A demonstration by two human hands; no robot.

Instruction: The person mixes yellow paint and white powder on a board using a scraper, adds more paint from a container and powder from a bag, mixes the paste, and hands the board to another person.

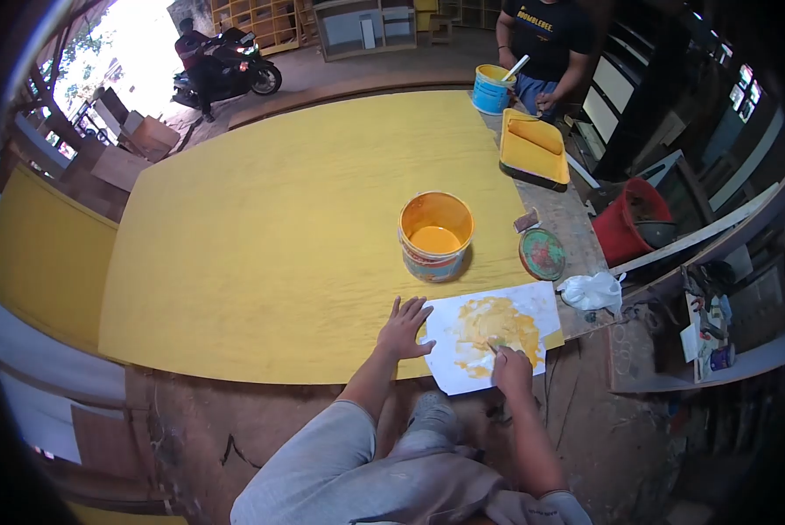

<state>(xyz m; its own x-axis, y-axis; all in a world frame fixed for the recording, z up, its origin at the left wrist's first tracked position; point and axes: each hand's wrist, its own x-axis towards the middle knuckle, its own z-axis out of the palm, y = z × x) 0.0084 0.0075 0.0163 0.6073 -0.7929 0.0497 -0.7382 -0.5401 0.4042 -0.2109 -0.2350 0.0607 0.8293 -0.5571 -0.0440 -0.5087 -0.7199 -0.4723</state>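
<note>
My left hand [403, 329] lies with fingers spread on the yellow board [270, 227], its thumb at the left edge of a white sheet [445, 313]. Yellow-orange and whitish paste [521, 325] is smeared over the middle of that sheet. Closed around a small spreading tool, my right hand [513, 371] is over the smeared paste; most of the tool is hidden by the fingers, so its exact kind is unclear. Just beyond the sheet stands an open bucket [436, 267] with orange-yellow paint inside.
A paint tray with a roller [534, 166] and a blue bucket [491, 92] stand near a person [550, 39] at the far right. A round lid [543, 255] and a white plastic bag [592, 292] lie right of the sheet. A red bucket [624, 223] stands beyond the right edge.
</note>
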